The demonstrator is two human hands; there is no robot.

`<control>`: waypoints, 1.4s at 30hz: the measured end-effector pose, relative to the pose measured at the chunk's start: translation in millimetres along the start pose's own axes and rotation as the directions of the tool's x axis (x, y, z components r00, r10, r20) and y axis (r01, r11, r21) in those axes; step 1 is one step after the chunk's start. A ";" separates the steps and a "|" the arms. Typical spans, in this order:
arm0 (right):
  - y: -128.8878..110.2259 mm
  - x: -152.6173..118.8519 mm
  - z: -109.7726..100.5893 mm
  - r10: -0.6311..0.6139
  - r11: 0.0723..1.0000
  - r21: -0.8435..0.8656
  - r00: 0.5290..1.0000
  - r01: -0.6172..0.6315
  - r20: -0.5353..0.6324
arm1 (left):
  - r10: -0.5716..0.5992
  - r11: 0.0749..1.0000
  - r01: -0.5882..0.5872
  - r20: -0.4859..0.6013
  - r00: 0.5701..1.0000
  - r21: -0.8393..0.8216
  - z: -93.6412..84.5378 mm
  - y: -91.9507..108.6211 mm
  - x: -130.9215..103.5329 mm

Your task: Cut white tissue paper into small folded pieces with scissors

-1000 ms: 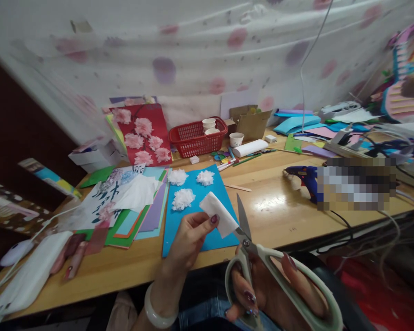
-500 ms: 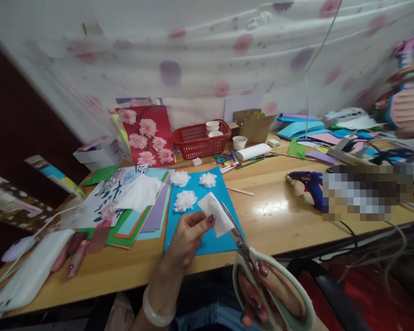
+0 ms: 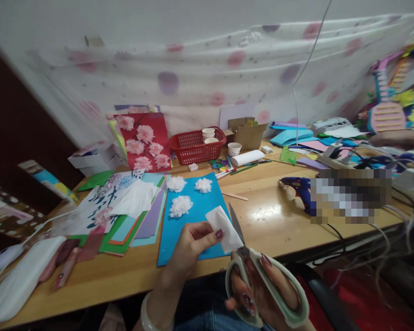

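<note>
My left hand (image 3: 196,241) pinches a folded piece of white tissue paper (image 3: 224,225) between thumb and fingers. My right hand (image 3: 258,285) grips scissors (image 3: 243,250) with pale green handles, fingers through the loops. One blade rises along the right edge of the tissue, and the tissue's lower right corner sits by the pivot, between the blades as far as I can see. Below lies a blue sheet (image 3: 200,207) bearing three ruffled white paper flowers (image 3: 180,206).
Coloured papers (image 3: 152,225) and a printed sheet lie to the left. Behind stand a red card with pink flowers (image 3: 146,142), a red basket (image 3: 196,146) and a paper cup (image 3: 234,149). A blue glue gun (image 3: 301,191) rests right. Another person's hand (image 3: 393,138) reaches in far right.
The view has shifted slightly. The scissors have opened wider, and the tissue's corner now sits deeper toward their pivot. Another person's hand at far right has moved lower, away from the toy-like guitar shape.
</note>
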State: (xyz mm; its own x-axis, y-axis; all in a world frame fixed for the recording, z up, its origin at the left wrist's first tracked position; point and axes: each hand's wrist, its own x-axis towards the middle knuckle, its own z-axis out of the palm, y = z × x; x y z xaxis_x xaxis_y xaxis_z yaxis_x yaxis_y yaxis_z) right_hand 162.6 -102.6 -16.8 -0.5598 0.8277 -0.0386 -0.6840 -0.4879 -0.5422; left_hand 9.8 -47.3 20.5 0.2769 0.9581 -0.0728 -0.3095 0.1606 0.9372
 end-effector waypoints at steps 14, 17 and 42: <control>1.8 -2.1 -5.2 -0.035 0.976 -0.218 0.995 0.015 -0.090 | -0.021 0.997 0.022 0.016 1.000 -0.071 4.7 -4.3 0.7; -6.7 0.2 -9.5 -0.142 0.939 -0.332 0.979 0.088 -0.144 | -0.001 0.997 0.001 0.000 1.000 -0.080 2.6 -2.5 0.1; -49.1 -14.2 9.6 -0.511 0.302 -0.953 0.838 -0.032 -0.190 | -0.013 0.915 -0.027 0.097 0.995 0.402 7.3 -14.4 -6.9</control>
State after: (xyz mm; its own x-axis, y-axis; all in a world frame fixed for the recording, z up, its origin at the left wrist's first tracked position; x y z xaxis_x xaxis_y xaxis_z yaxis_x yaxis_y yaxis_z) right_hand 199.6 -93.1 18.4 -0.0309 0.9959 0.0851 0.2567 0.0902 -0.9623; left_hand 19.0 -57.9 10.0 0.3680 0.9284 -0.0516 0.0746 0.0258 0.9969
